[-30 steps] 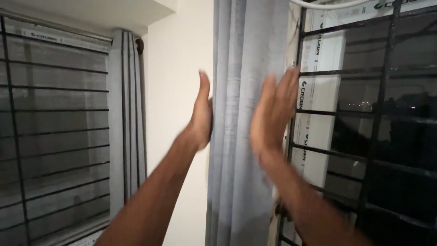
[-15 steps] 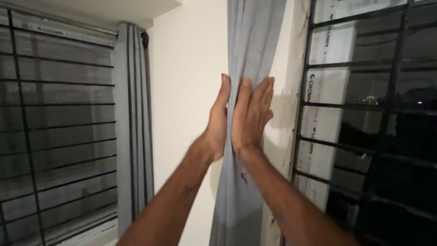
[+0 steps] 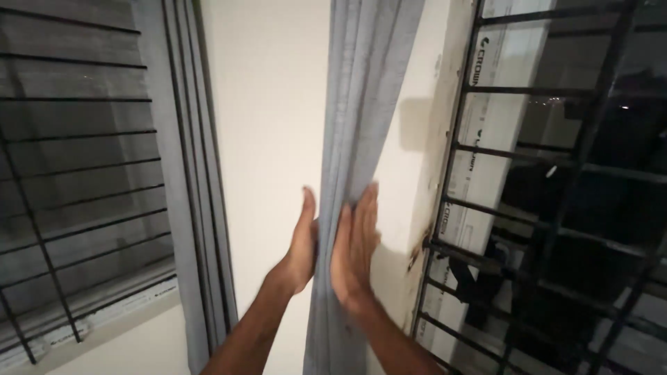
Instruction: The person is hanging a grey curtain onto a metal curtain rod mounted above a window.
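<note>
A grey curtain [image 3: 365,104] hangs gathered in a narrow bunch against the white wall, between two barred windows. My left hand [image 3: 302,243] presses flat on the curtain's left side, fingers straight and pointing up. On the curtain's right side my right hand [image 3: 354,246] lies flat with the fingers together. The folds are squeezed between the two palms at about waist height of the frame. Neither hand curls around the fabric.
A second grey curtain [image 3: 194,173] hangs bunched beside the left window with its dark bars [image 3: 76,153]. On the right is a black metal window grille [image 3: 556,180] with darkness outside. White wall [image 3: 271,104] fills the space between.
Both hands have come closer together, squeezing the curtain into a narrower bunch, and have slid lower in the view as the camera tilted up.
</note>
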